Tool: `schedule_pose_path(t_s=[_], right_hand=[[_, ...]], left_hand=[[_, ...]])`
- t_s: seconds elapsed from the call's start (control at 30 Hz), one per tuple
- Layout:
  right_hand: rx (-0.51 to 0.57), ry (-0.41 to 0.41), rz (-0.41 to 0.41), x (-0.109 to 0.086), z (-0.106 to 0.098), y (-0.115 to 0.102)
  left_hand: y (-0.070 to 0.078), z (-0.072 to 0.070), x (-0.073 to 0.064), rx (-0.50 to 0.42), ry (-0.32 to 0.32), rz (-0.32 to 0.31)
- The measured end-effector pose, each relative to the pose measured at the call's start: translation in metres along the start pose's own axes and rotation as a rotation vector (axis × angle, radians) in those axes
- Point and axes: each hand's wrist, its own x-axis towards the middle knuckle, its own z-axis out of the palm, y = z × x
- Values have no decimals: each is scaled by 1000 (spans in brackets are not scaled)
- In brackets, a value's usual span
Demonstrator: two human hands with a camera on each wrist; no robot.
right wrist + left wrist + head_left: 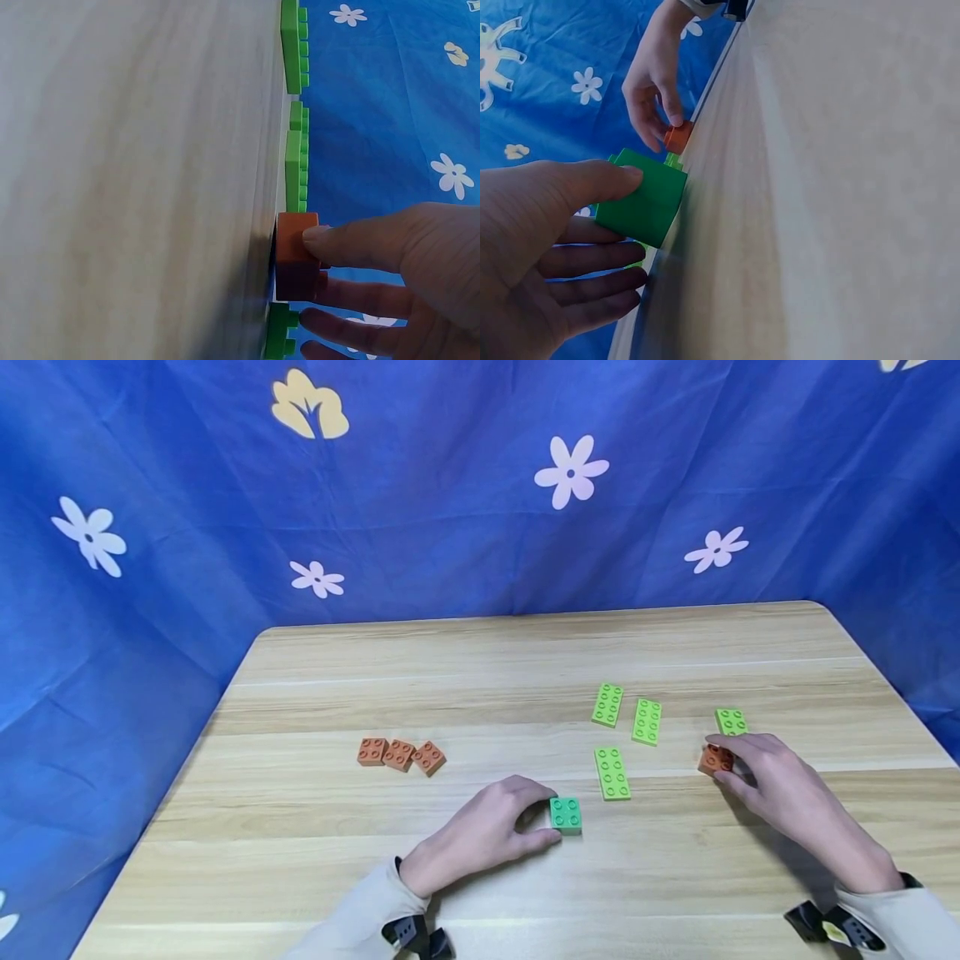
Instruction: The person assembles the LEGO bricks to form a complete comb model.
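My left hand [491,831] pinches a green square toy brick [566,815] between thumb and fingers at the middle front of the table. In the left wrist view the thumb lies on one side wall of that green brick [649,199], and the other fingers reach behind and below it. Over on the right, my right hand [783,789] grips a reddish-brown square brick [712,761] by its sides. Its thumb presses the near face of the brown brick [296,251] in the right wrist view. A lime-green brick [731,721] lies just beyond, partly hidden by the right hand.
Three long lime bricks, a left one [607,705], a right one [647,722] and a nearer one [613,774], lie between the hands. Three brown bricks [400,755] sit in a touching row at left. A blue flowered cloth [450,510] hangs behind the wooden table [285,843].
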Motion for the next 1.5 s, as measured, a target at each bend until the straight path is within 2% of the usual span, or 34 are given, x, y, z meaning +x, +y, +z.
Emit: schedule_pose_path(t_s=[0.4,1.07,1.5], right_hand=[[-5,18,-2,3,-1,-8],[29,4,-52,15,4,-25],[41,17,-113,25,5,-35]], left_hand=[[-6,1,4,-61,35,-5],[-8,3,5,-50,37,-22],[-8,6,5,-93,74,-42]])
